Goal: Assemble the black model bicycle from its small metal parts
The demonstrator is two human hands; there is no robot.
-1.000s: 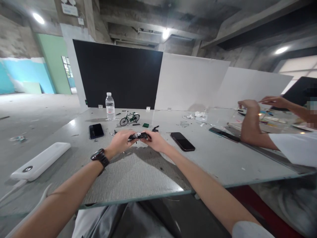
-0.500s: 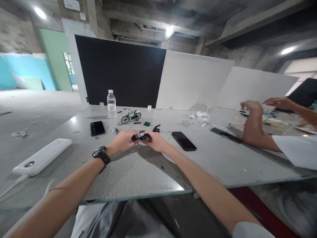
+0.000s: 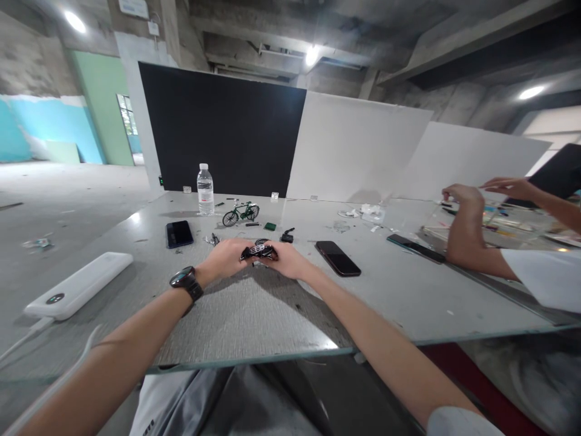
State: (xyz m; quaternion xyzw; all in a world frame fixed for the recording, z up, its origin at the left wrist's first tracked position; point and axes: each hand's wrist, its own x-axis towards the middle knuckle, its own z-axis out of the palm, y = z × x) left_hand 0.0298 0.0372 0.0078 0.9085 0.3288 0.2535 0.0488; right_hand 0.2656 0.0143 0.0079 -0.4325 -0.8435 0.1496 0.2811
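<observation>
My left hand (image 3: pixel 229 257) and my right hand (image 3: pixel 288 259) meet over the table, both closed on a small black-and-silver model part (image 3: pixel 258 249). Fingers cover its ends, and its exact kind is unclear; a silver grid-like piece shows on top. Just beyond the hands stands a green model bicycle (image 3: pixel 241 214) with black wheels. Near it lie a small green block (image 3: pixel 270 226) and a thin black strip (image 3: pixel 252 224). A small black part (image 3: pixel 287 235) sits past my right fingers, and little metal pieces (image 3: pixel 213 240) lie beside my left knuckles.
Phones lie left (image 3: pixel 178 234) and right (image 3: pixel 338 258) of my hands. A water bottle (image 3: pixel 205 190) stands before the black panel (image 3: pixel 222 127). A white power bank (image 3: pixel 79 284) with a cable is at the left. On the right, a co-worker's arm (image 3: pixel 467 236) rests near another phone (image 3: pixel 415 248).
The black-and-silver part has tilted slightly between my fingers, showing more of its underside pieces. Both hands stay in nearly the same place; the view has shifted a little.
</observation>
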